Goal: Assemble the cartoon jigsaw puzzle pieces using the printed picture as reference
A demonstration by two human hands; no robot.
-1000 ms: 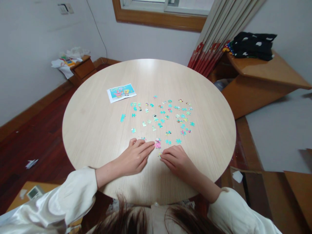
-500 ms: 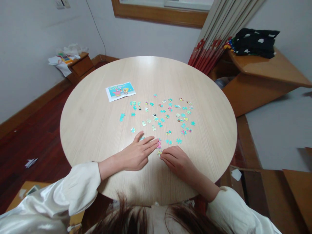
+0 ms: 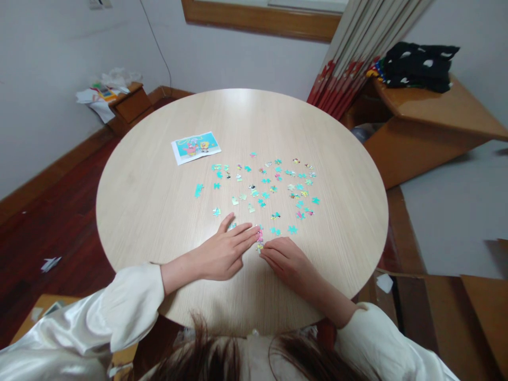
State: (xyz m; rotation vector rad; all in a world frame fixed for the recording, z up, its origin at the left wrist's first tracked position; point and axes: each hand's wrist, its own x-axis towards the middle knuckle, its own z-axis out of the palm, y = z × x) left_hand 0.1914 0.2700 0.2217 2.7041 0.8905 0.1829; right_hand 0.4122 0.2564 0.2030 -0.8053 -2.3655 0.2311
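Note:
My left hand (image 3: 225,251) lies flat on the table, fingers stretched out, its fingertips on the edge of a pink puzzle piece (image 3: 260,236). Just below that piece, and touching or nearly touching it, is a yellow-green puzzle piece (image 3: 259,247). The fingertips of my right hand (image 3: 288,259) are pinched together at the right side of this yellow-green piece. A teal puzzle piece (image 3: 233,226) is partly covered behind my left fingers. Two teal pieces (image 3: 275,231) lie beyond my right hand, with another teal piece (image 3: 292,229) to their right.
Several loose puzzle pieces (image 3: 265,195) are spread over the middle of the round wooden table (image 3: 138,196). A printed cartoon picture (image 3: 196,147) lies at the back left. Behind the table's right edge stands a wooden cabinet (image 3: 432,127) with a black patterned cloth (image 3: 418,66) on it.
Both hands stay almost in place at the pink and yellow-green pieces. The view has shifted very slightly; the loose pieces lie as before.

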